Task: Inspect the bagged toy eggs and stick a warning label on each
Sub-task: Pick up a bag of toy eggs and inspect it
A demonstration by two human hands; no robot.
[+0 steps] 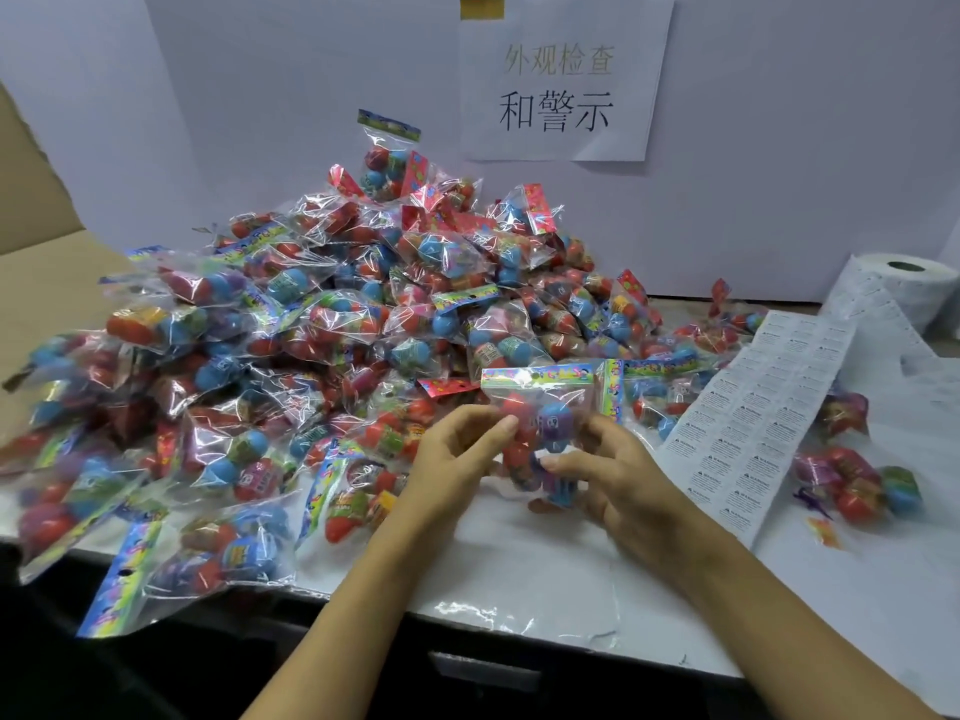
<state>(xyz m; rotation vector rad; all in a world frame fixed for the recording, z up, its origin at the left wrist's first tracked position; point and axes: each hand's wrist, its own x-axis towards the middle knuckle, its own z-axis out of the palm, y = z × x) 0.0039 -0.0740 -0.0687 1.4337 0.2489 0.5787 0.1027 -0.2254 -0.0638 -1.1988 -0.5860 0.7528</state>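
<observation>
You hold one clear plastic bag of toy eggs upright between both hands, just above the white table in front of the heap, likely so its face is turned to you for checking. Your left hand pinches the bag's left side, fingertips curled onto the plastic; your right hand grips its lower right side, thumb across the front. The bag shows a red egg and a blue egg under a multicoloured printed card header, with glare on the film; I cannot tell whether a sticker is on it yet. The long white strip of small printed warning labels lies just to your right, fed from the white label roll, near enough to reach. Behind, the big pile of identical crinkly bags waits, while a few bags lie apart beyond the strip, perhaps finished
</observation>
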